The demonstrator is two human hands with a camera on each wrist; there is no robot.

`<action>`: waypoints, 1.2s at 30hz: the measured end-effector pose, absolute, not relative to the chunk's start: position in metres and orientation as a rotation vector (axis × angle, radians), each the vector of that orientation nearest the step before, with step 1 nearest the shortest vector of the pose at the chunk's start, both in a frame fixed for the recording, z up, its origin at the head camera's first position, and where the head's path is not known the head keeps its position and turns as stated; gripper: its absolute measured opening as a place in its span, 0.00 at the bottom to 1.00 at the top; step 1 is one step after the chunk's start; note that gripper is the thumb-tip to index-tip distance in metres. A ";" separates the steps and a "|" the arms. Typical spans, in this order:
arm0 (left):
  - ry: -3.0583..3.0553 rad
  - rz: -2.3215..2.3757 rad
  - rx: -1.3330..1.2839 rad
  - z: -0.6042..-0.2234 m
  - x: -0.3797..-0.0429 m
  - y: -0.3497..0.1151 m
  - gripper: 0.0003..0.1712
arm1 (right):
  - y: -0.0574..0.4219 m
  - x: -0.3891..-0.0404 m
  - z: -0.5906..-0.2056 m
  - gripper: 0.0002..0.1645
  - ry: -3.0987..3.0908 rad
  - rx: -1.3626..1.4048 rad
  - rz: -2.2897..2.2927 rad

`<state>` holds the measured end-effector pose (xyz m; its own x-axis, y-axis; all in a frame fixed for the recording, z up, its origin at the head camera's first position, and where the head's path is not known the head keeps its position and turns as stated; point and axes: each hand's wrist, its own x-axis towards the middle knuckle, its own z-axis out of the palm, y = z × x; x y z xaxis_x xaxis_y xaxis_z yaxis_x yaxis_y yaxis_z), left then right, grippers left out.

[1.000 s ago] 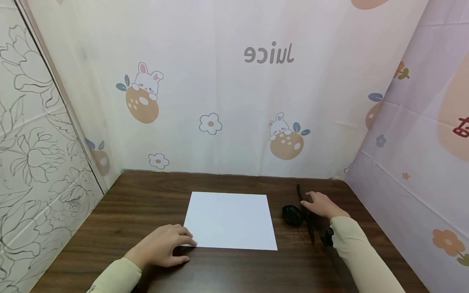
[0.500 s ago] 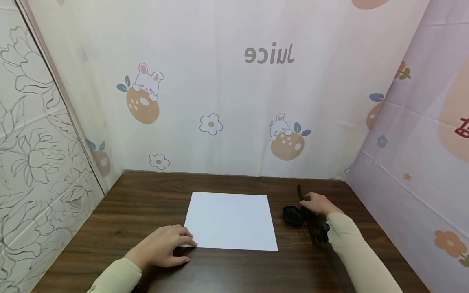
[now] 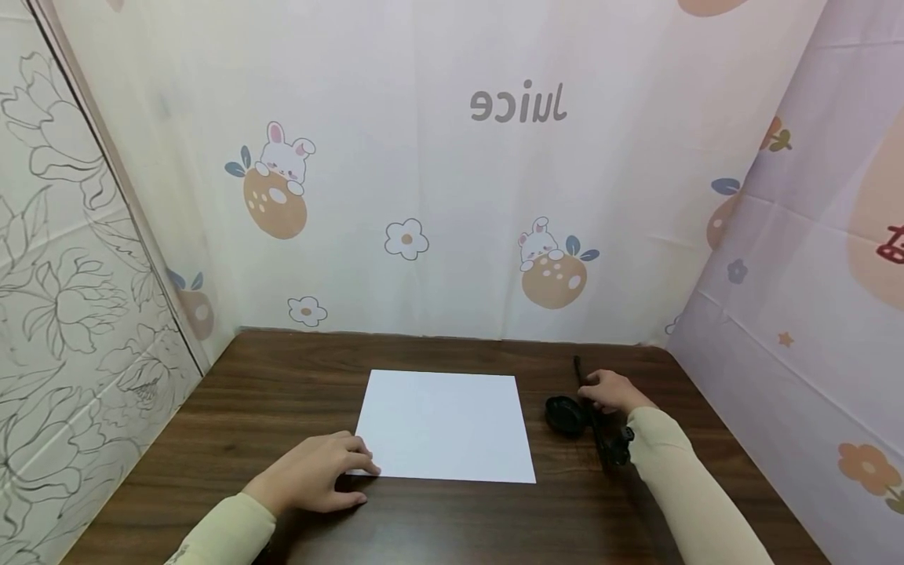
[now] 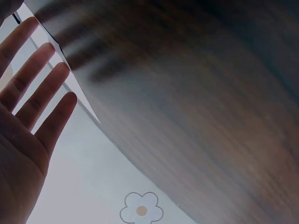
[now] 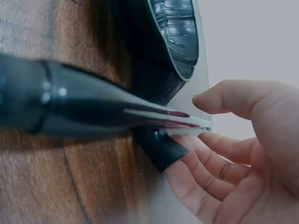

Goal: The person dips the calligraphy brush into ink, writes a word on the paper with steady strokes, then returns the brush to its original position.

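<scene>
My left grip (image 3: 318, 472) rests, fingers apart, at the white sheet's (image 3: 445, 426) near left corner; my right grip (image 3: 616, 392) stands parted at the black rod (image 5: 88, 98), right of the black dish (image 3: 563, 416).

Back wall: pale hanging sheet (image 3: 459, 180), soft vertical folds, meeting the far edge of the table (image 3: 452, 522). Print includes grey lettering "Juice" (image 3: 519, 102), mirror-reversed; two white rabbits (image 3: 284, 161), each leaning over a tan fruit (image 3: 275, 210); white outlined flowers (image 3: 406, 239) lower down. Left side: white panel (image 3: 78, 314) with large line-drawn blooms, dark slanting strip (image 3: 113, 173) at its border. Right side: lilac-tinted sheet (image 3: 798, 259), creased; orange flower (image 3: 869, 468), small star (image 3: 785, 339), partly cropped red mark (image 3: 891, 245). Table dark brown, wood-grained, far corners rounded. Light even, diffuse; dull sheen along near tabletop.
</scene>
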<state>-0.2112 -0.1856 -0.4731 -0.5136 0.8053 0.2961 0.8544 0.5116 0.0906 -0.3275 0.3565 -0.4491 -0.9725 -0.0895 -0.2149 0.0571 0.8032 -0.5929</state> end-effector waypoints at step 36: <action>-2.628 -0.419 -1.397 -0.475 -0.211 -0.188 0.16 | 0.357 -0.332 -0.443 0.35 2.736 0.013 -1.032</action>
<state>-0.2111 -0.1881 -0.4753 -0.5605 0.7903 0.2474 0.8281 0.5311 0.1796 -0.3323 0.3572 -0.4432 -0.9764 -0.0682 -0.2050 0.0842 0.7536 -0.6519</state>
